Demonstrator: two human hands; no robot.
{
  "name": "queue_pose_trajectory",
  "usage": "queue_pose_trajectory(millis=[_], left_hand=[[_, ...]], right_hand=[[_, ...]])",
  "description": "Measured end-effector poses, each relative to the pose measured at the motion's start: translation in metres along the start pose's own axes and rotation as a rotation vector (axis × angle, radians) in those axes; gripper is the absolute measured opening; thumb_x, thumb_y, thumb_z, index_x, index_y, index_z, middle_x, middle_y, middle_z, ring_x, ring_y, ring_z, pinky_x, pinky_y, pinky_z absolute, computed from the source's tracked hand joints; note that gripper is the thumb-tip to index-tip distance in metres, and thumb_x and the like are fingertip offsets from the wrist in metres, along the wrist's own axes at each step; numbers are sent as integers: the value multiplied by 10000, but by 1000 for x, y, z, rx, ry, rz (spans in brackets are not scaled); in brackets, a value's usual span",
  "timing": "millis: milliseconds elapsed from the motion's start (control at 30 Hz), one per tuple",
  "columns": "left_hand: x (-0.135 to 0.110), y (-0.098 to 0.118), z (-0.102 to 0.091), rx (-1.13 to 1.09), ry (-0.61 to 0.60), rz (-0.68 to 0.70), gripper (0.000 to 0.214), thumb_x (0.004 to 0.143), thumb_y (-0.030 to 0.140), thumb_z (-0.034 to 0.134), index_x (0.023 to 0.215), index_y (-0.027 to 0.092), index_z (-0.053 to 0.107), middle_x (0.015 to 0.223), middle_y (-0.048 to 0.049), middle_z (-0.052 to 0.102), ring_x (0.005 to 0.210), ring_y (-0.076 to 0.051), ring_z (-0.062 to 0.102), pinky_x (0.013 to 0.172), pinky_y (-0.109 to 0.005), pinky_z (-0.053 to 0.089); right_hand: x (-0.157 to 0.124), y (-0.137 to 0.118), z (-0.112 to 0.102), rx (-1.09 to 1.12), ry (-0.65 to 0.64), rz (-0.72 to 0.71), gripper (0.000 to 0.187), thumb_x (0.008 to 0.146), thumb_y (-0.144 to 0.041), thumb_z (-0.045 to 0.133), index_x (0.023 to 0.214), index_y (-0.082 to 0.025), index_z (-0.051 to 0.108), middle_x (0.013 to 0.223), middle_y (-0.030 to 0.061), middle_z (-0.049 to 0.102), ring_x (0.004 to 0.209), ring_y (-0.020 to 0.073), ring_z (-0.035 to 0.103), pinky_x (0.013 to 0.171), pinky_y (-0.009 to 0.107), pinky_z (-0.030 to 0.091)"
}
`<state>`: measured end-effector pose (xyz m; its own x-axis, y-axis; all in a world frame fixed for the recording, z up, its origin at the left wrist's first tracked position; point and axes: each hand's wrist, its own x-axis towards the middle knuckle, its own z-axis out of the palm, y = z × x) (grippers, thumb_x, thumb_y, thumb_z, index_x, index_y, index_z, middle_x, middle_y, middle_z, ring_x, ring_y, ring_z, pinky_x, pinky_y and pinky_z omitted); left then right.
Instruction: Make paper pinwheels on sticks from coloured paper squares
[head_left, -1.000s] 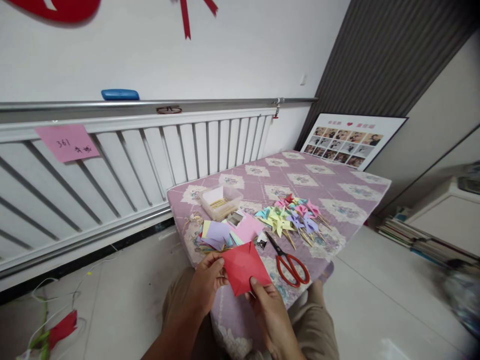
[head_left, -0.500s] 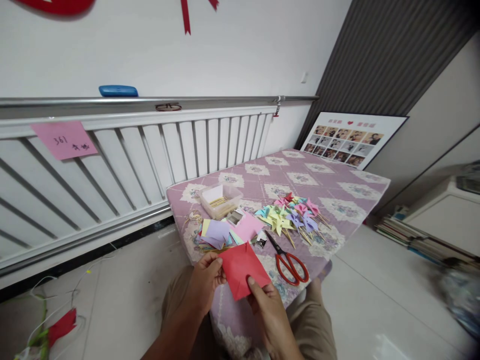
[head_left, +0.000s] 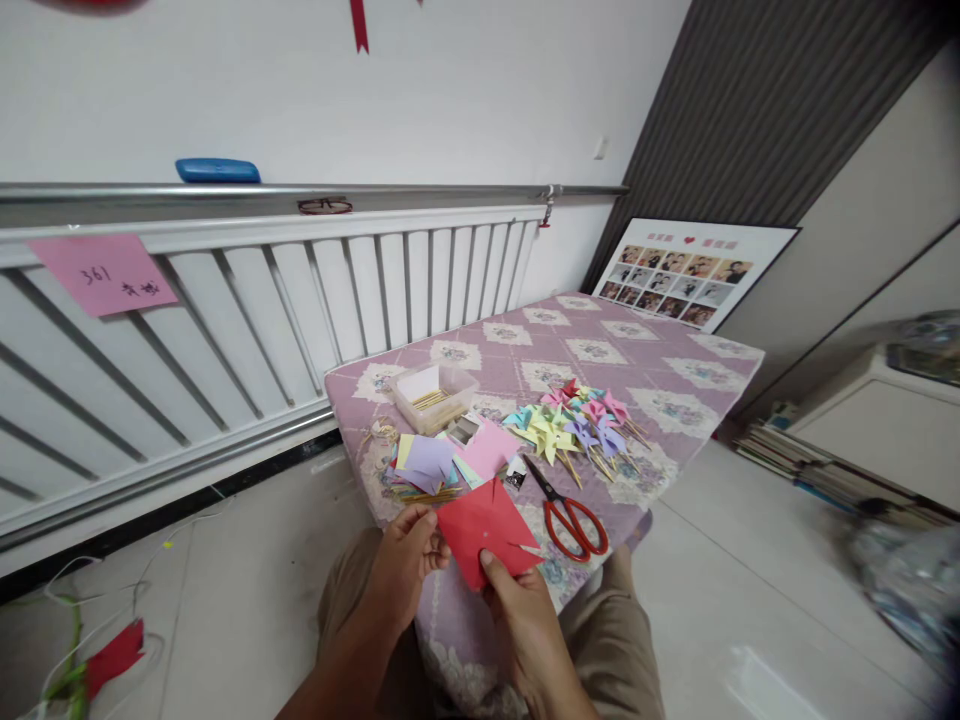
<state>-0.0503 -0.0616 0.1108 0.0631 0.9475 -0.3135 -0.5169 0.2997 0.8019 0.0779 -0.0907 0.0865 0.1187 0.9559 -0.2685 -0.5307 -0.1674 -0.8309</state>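
Your right hand [head_left: 517,608] pinches the red paper [head_left: 480,520] by its near edge, thumb flat on top and fingers underneath; your left hand [head_left: 409,555] has thumb and fingertips pressed together at the paper's left corner; the paper is between your two hands, over the near end of the table [head_left: 510,365], though you cannot tell from here whether it touches the cloth; slits run in from its far and right corners, and a small pale dot shows near its middle, just beyond your right thumb; to the right of the paper lie the scissors [head_left: 556,496], red handles towards you and dark blades pointing away; just beyond the paper sit a pile of coloured paper [head_left: 429,458] and a pink sheet [head_left: 491,448]; behind these stands a clear plastic box [head_left: 454,408] with thin sticks in it; to the right of the pink sheet, beyond the scissors, the paper pinwheels [head_left: 550,432] lie in a bunch, yellow, blue, purple, pink and red, with their sticks mostly pointing towards you and to the right; at the far end of the table a photo board [head_left: 682,275] leans back; along the wall runs a white radiator [head_left: 360,290] with a pink note [head_left: 105,275] on it.
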Motion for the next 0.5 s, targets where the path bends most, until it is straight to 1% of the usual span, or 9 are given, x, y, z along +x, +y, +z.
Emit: queue_pose_trajectory(millis=[100,167,267,367,500], left_hand=[[1,2,-1,-14,1,-16,230,719,448,626,794,235,584,698,3,618,563,-124,538,542,-259,397],[2,4,-1,11,2,-18,228,726,460,608,802,245,598,732,-10,632,589,-140,545,553,-273,404],[2,7,-1,27,-14,-30,211,734,445,605,801,246,610,765,-23,648,616,-151,552,586,-286,429],[2,10,-1,33,-61,-39,213,741,432,612,809,231,635,831,-35,650,645,-145,555,605,-275,452],[3,12,-3,36,-170,-55,249,759,441,596,844,219,669,818,-45,640,656,-143,552,586,-250,451]], right_hand=[[1,-1,-2,-19,-15,15,273,683,-361,755,921,-233,712,923,20,756,806,206,672,738,293,512],[1,-2,-3,-4,-42,41,260,694,-351,751,925,-238,714,910,17,759,801,201,673,726,287,511],[1,-3,-4,27,-47,59,279,674,-333,769,923,-220,714,897,32,760,788,209,676,732,306,513],[3,-3,-5,14,-47,80,282,667,-335,773,906,-197,713,880,51,760,773,223,681,720,323,518],[5,-4,-6,30,-85,97,286,692,-325,756,948,-212,695,900,43,761,781,223,689,717,322,519]])
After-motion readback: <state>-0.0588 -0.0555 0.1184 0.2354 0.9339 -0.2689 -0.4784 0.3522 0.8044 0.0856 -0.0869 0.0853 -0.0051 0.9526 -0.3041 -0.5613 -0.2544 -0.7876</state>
